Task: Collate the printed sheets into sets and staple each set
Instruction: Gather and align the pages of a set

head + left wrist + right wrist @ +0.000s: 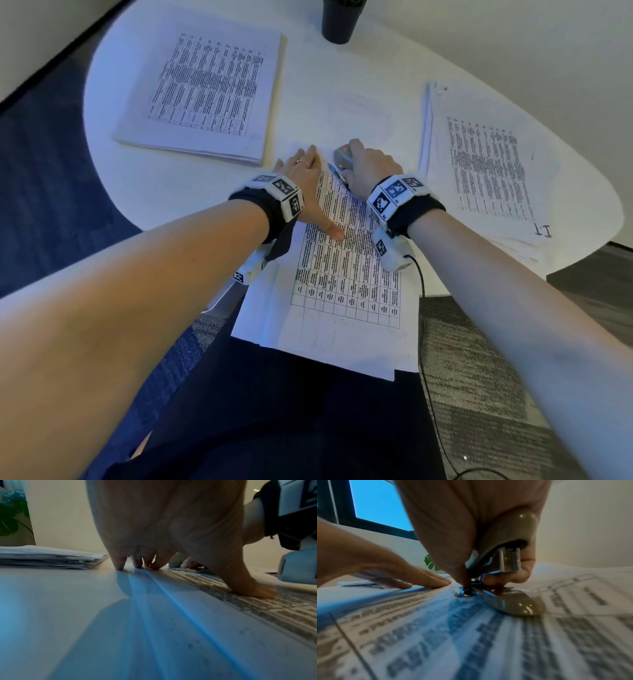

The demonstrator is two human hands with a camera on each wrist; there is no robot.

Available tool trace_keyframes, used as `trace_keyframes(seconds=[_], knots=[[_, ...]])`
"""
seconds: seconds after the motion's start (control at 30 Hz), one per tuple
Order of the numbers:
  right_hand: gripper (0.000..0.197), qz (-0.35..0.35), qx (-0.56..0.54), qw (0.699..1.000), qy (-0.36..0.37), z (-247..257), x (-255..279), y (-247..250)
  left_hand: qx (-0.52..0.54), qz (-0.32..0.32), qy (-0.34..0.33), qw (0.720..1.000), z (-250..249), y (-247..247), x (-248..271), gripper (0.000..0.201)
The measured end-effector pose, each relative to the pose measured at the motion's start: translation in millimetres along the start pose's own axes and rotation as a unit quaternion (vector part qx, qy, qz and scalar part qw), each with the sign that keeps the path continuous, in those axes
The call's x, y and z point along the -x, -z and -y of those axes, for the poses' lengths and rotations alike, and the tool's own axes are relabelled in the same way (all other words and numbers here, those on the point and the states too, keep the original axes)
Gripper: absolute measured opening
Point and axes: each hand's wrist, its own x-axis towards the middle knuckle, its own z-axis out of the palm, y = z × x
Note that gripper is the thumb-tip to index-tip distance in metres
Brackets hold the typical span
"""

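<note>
A set of printed table sheets (346, 281) lies in front of me, hanging over the table's near edge. My left hand (301, 178) lies flat on its far left part, fingers straight, thumb (254, 591) pressing the print. My right hand (370, 164) grips a grey stapler (342, 158) at the sheets' far corner. In the right wrist view the stapler (506, 555) stands with its top lifted from its base (510, 601), which lies on the sheets (436, 635). The fingers of the right hand wrap its top.
A thick pile of printed sheets (205, 96) lies at the table's far left, another spread pile (486, 171) at the right. A dark plant pot (339, 20) stands at the far edge of the white round table (359, 102). A black cable (423, 284) hangs from my right wrist.
</note>
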Motion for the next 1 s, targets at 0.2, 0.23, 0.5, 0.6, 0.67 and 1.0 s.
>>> trace_keyframes(seconds=[0.2,0.23,0.5,0.6,0.67,1.0], knots=[[0.036,-0.023,0.036,0.999,0.033,9,-6,3,-0.023,0.011,-0.037,0.999,10,11,7,0.130],[0.036,-0.022,0.042,0.998,0.046,10,-7,3,-0.030,0.004,-0.043,0.999,10,11,8,0.127],[0.030,0.007,-0.015,1.000,-0.020,23,-21,3,-0.040,-0.048,-0.009,0.998,18,-5,4,0.134],[0.033,0.003,-0.012,1.000,-0.020,27,-30,6,-0.057,-0.049,-0.004,0.997,17,-5,4,0.133],[0.031,0.028,-0.016,0.999,-0.016,22,-30,10,-0.059,-0.047,-0.005,0.997,17,-3,4,0.133],[0.030,0.044,0.057,0.997,0.006,12,-13,13,-0.070,-0.036,-0.005,0.997,17,0,7,0.132]])
